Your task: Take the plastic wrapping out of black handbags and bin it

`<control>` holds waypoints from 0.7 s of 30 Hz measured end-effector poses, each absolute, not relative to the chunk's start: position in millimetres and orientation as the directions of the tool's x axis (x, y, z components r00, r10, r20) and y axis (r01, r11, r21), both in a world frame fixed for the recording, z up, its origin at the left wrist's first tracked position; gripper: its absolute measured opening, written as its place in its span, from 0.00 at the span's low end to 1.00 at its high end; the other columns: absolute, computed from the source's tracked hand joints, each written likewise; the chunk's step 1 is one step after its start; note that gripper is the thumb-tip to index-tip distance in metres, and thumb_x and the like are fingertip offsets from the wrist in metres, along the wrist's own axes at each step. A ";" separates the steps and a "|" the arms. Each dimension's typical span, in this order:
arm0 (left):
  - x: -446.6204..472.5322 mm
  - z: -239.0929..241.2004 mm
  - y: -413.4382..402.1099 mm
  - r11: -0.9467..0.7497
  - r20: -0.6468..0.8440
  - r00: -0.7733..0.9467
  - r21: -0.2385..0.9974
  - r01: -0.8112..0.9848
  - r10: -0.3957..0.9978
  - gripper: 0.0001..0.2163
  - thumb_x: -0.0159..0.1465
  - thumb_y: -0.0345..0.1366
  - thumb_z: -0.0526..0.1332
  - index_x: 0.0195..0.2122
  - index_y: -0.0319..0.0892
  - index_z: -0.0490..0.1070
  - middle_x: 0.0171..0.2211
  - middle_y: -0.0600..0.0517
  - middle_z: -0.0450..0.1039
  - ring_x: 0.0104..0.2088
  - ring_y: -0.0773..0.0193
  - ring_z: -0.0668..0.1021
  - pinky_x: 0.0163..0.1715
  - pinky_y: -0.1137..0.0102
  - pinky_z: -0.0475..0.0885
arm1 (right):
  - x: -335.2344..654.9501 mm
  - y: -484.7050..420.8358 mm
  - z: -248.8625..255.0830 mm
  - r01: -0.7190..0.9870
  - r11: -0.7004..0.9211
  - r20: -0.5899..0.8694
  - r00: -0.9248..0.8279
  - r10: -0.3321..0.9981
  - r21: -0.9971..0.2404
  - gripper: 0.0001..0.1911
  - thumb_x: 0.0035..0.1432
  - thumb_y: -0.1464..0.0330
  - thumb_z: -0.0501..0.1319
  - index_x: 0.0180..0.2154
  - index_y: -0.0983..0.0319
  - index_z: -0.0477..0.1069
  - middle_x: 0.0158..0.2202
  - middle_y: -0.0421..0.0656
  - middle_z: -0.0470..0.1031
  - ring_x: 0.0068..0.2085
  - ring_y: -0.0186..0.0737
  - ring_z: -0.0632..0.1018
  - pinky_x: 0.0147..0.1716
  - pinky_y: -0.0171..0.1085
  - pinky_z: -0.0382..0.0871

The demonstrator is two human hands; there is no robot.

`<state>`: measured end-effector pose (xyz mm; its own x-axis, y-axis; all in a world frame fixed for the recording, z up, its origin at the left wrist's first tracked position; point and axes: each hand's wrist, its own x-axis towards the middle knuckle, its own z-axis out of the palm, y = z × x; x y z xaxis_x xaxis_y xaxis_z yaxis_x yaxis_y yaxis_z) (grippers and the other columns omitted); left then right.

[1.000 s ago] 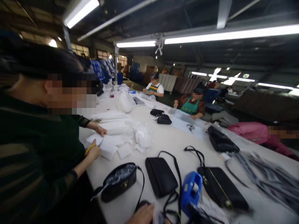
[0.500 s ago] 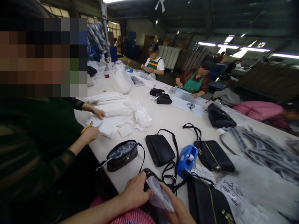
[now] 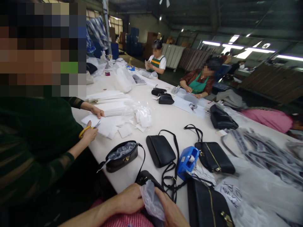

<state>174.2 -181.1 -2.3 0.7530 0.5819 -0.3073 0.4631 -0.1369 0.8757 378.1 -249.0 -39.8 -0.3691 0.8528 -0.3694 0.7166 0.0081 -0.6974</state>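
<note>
At the near table edge, both my hands work at the mouth of a black handbag [image 3: 147,177] in front of my lap. My left hand [image 3: 129,199] is closed at the left side of a crumpled clear plastic sheet [image 3: 151,199], its fingertips partly hidden. My right hand [image 3: 172,210] grips the sheet's right side, with the thumb side up and the other fingers out of sight. The plastic bulges up between the hands, over the handbag's opening. Just beyond stands an open black handbag [image 3: 123,162] stuffed with clear plastic.
A blue tape dispenser [image 3: 188,162] stands among black handbags [image 3: 161,151]. Another handbag [image 3: 208,201] lies at my right, near plastic bags [image 3: 267,192]. On the left, a co-worker's hand [image 3: 90,135] holds yellow-handled scissors [image 3: 83,131] by white sheets [image 3: 107,127]. More people sit across the table.
My hands and the plastic have shifted slightly left and down in view. My left fingers have moved from the handbag's rim to the plastic. The co-worker's scissors have opened.
</note>
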 end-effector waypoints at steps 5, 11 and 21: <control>171.3 -12.1 -182.2 0.175 -0.452 0.650 0.878 0.446 0.611 0.12 0.58 0.37 0.51 0.19 0.41 0.63 0.18 0.55 0.65 0.20 0.68 0.70 0.23 0.75 0.63 | 362.4 -233.5 -28.0 0.850 -0.145 -0.506 -0.156 0.848 -0.506 0.33 0.49 0.83 0.47 0.59 0.69 0.59 0.46 0.57 0.77 0.48 0.48 0.78 0.49 0.42 0.69; 173.2 -29.9 -179.4 0.440 -0.570 0.645 0.816 0.374 0.509 0.10 0.57 0.40 0.51 0.22 0.41 0.62 0.18 0.56 0.66 0.16 0.70 0.66 0.17 0.75 0.59 | 371.0 -247.3 -38.5 0.511 -0.346 -0.431 -0.053 0.901 -0.787 0.13 0.63 0.65 0.45 0.46 0.59 0.64 0.37 0.44 0.78 0.38 0.42 0.80 0.38 0.34 0.71; 157.3 -24.4 -187.1 0.417 -0.570 0.577 0.821 0.389 0.584 0.17 0.61 0.48 0.49 0.23 0.41 0.61 0.19 0.54 0.66 0.18 0.70 0.66 0.19 0.74 0.59 | 324.0 -204.9 -45.1 0.957 0.131 -0.499 -0.249 0.830 -0.260 0.18 0.60 0.78 0.50 0.50 0.65 0.67 0.36 0.52 0.80 0.38 0.48 0.82 0.35 0.37 0.73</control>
